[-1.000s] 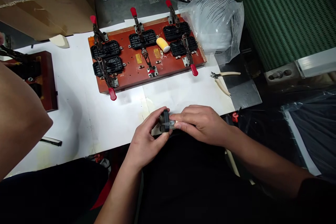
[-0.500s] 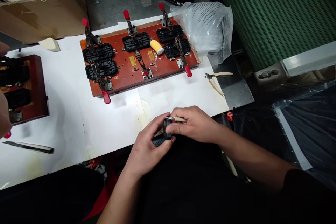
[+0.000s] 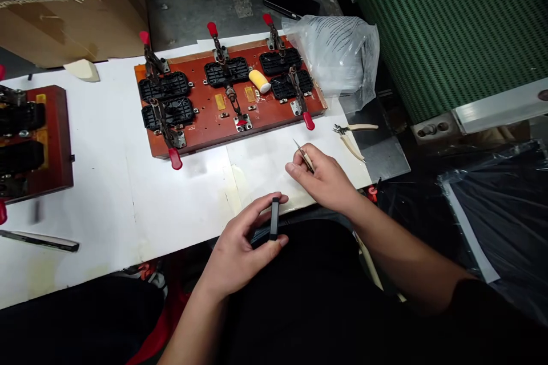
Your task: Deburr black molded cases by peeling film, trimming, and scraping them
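My left hand [image 3: 242, 242] pinches a small flat black plastic part [image 3: 274, 219], held on edge at the near border of the white-papered table [image 3: 107, 182]. My right hand [image 3: 323, 177] grips a slim cream-handled blade tool [image 3: 303, 154], its metal tip pointing up and away. The right hand hovers over the paper, apart from the black part. Beyond both hands lies a red-brown fixture board [image 3: 261, 111] with red-handled toggle clamps [image 3: 173, 154] and several black parts seated in it. A yellow and white roller [image 3: 259, 80] rests on that board.
Cream-handled cutters [image 3: 355, 132] lie right of the board, beside a clear plastic bag [image 3: 336, 54]. A phone [image 3: 291, 3] is at the back, a cardboard box [image 3: 72, 5] at far left. A second red fixture [image 3: 29, 142] and a knife [image 3: 40, 240] sit left. Green ribbed surface [image 3: 449, 23] on the right.
My right hand has pulled the blade tool away from the black part and moved up and right. The left hand keeps the part. Another person's arm has left the view on the left.
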`<state>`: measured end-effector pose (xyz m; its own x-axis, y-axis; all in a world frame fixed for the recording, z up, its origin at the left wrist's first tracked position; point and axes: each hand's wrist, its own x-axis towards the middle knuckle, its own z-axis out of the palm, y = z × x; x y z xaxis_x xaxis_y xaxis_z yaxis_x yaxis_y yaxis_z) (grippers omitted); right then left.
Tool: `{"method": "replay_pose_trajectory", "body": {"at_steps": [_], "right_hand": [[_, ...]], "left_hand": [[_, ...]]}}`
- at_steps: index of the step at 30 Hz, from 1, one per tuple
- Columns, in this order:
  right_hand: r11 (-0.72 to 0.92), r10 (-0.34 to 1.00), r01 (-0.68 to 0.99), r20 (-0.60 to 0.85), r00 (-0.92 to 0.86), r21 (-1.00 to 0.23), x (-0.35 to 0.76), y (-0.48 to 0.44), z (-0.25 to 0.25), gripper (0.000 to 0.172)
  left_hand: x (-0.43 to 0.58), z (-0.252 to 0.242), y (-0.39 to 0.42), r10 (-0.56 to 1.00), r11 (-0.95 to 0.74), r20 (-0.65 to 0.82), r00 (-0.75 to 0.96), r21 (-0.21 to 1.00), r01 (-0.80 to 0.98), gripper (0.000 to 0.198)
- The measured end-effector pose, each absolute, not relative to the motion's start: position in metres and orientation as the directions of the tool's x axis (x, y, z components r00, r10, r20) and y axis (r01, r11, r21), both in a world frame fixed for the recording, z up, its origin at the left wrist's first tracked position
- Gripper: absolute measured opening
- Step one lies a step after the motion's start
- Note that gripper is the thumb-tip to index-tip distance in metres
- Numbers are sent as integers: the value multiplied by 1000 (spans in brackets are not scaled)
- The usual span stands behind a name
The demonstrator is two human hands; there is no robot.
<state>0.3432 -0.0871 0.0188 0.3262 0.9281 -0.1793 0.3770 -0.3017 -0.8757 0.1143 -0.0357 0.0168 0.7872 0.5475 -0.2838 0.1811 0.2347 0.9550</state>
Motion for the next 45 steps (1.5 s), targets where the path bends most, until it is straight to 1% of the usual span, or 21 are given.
{"method": "replay_pose_trajectory", "body": {"at_steps": [3, 5, 7, 11, 14, 16, 18, 20, 23, 25, 27, 29, 30, 32, 34, 35, 36, 38, 41, 43, 45], "right_hand": [[-236, 969, 374, -187, 164, -897, 343, -87, 14, 29], [-180, 983, 450, -149, 103, -875, 342, -87, 10, 31], [-197, 980, 554, -149, 132, -809, 344, -88, 3, 30], [-260, 963, 693, -131, 234, -672, 364, -92, -15, 33], [-219, 969, 798, -26, 247, -561, 379, -97, -16, 39], [-142, 986, 861, 6, 166, -489, 385, -89, -4, 39], [-60, 998, 904, -33, 51, -423, 385, -64, 19, 32], [-27, 997, 935, -74, 1, -353, 381, -20, 43, 28], [-91, 995, 959, -51, 80, -270, 377, 62, 66, 32], [-145, 989, 959, -75, 130, -242, 381, 108, 70, 35], [-170, 982, 959, -124, 144, -228, 388, 130, 70, 41], [-162, 980, 963, -148, 131, -217, 393, 125, 69, 44], [-150, 983, 962, -136, 121, -227, 393, 113, 69, 44], [-96, 995, 936, -63, 80, -340, 388, 77, 67, 43], [4, 998, 816, 51, 31, -578, 377, 31, 56, 41], [51, 997, 754, 83, 5, -655, 370, 8, 46, 38], [87, 995, 712, 100, -24, -696, 361, -14, 34, 33], [125, 991, 683, 116, -60, -720, 342, -50, 5, 27], [85, 993, 661, 120, 7, -746, 319, -75, -29, 36], [55, 991, 645, 122, 60, -762, 313, -73, -38, 37], [71, 988, 642, 141, 58, -764, 314, -64, -38, 30]], "left_hand": [[114, 15, -35, 581, 254, -288, 761, 953, 167, 61], [115, 13, -34, 627, 245, -300, 719, 952, 183, 68], [116, 11, -31, 663, 233, -318, 677, 948, 217, 69], [114, 9, -22, 693, 248, -365, 621, 930, 271, 59], [111, 5, -14, 734, 209, -406, 544, 898, 388, 63], [112, -1, -7, 777, 127, -406, 482, 851, 510, 62], [117, -8, 1, 824, 35, -360, 438, 804, 594, 55], [124, -12, 9, 856, -44, -293, 425, 778, 626, 50], [133, -12, 17, 876, -142, -203, 438, 759, 635, 45], [130, -8, 19, 877, -185, -167, 450, 748, 638, 42], [121, -6, 20, 895, -224, -105, 435, 737, 638, 45], [110, -8, 19, 900, -316, 18, 436, 717, 622, 53], [105, -11, 17, 881, -385, 80, 467, 696, 606, 60], [100, -18, 11, 803, -517, 138, 580, 645, 563, 80], [102, -27, 6, 727, -580, 101, 679, 621, 528, 98], [105, -31, 4, 708, -591, 85, 701, 614, 523, 101], [108, -34, 3, 701, -596, 78, 709, 611, 522, 102], [114, -39, 2, 708, -596, 86, 701, 607, 526, 100], [116, -40, 2, 714, -597, 102, 693, 606, 526, 97], [116, -40, 4, 711, -601, 102, 696, 602, 525, 93], [116, -39, 4, 709, -599, 96, 699, 606, 524, 91]]}}
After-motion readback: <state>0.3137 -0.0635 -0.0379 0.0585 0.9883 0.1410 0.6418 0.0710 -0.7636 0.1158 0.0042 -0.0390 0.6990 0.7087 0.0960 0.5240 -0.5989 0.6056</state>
